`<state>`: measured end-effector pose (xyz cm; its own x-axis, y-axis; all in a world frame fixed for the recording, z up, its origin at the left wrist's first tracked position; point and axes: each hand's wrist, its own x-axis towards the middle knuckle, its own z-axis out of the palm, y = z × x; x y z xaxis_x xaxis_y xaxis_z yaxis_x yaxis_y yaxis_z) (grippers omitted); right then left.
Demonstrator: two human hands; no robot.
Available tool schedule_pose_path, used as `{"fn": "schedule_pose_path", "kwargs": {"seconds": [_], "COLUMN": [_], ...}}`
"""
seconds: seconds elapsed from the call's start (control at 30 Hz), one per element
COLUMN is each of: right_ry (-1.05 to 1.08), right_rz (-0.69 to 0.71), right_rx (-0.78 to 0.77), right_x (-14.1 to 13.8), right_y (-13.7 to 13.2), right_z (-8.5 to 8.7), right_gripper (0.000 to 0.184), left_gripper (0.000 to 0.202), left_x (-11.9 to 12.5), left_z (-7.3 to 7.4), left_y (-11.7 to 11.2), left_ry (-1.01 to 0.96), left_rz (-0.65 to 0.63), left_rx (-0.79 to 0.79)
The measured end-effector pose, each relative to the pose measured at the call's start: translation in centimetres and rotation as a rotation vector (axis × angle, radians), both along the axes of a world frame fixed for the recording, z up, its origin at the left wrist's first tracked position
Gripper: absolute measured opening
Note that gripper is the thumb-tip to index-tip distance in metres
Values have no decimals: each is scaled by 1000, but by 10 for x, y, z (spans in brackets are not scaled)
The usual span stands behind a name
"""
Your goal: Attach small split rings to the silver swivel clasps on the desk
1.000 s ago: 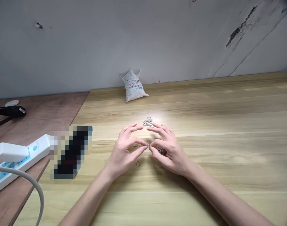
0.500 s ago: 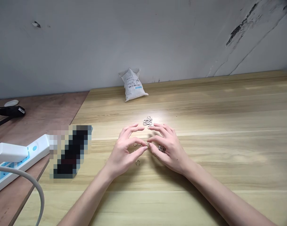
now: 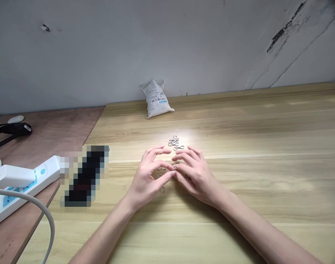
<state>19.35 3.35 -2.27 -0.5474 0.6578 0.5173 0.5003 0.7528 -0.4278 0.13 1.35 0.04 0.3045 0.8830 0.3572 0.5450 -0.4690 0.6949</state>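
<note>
- The small metal ring (image 3: 175, 168) is lying where your fingertips meet, between your 2 hands. It is too small here to tell whether it is split or solid.
- This ring is behaving as a light, stiff piece: it is unlikely to bend under a gentle touch, but it could slide or roll on the smooth wood. Its outer rim, taken between the fingertip pads, is offering the surest hold.
- Your left hand (image 3: 146, 179) is curving over the counter (image 3: 239, 190), and its fingers (image 3: 156, 152) are half curled, with the thumb tip right beside the ring.
- Your right hand (image 3: 197, 176) is arching opposite, and its fingers (image 3: 188, 156) are also half curled, reaching the ring. You cannot tell from this view whether either hand is gripping it.
- 3 loose rings (image 3: 160, 176) are lying just below your left fingers, and a dark metal cluster (image 3: 187, 178) is sitting mostly hidden under your right hand.
- A heap of lobster clasps (image 3: 174, 141) is lying just beyond your fingertips.
- Farther off, a white sack (image 3: 157, 99) is leaning against the grey wall (image 3: 128, 47). On the left, a white power strip (image 3: 26, 183) is lying on a plywood board (image 3: 46, 128), beside a pixelated patch (image 3: 84, 176).
</note>
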Motion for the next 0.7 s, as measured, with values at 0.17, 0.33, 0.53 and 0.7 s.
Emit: {"fn": "schedule_pose_path", "kwargs": {"seconds": [0.17, 0.33, 0.53, 0.7], "right_ry": [-36, -35, 11, 36], "right_rz": [42, 81, 90, 76], "right_rx": [15, -22, 38, 74], "right_x": [-2, -2, 0, -2], "right_y": [-1, 1, 0, -2], "right_z": [1, 4, 5, 4], "right_gripper": [18, 20, 20, 19], "left_gripper": [6, 8, 7, 4], "left_x": [1, 3, 0, -3], "left_z": [1, 2, 2, 1], "left_y": [-1, -2, -1, 1], "left_ry": [17, 30, -43, -76], "left_rz": [8, 39, 59, 26], "left_rx": [83, 141, 37, 31]}}
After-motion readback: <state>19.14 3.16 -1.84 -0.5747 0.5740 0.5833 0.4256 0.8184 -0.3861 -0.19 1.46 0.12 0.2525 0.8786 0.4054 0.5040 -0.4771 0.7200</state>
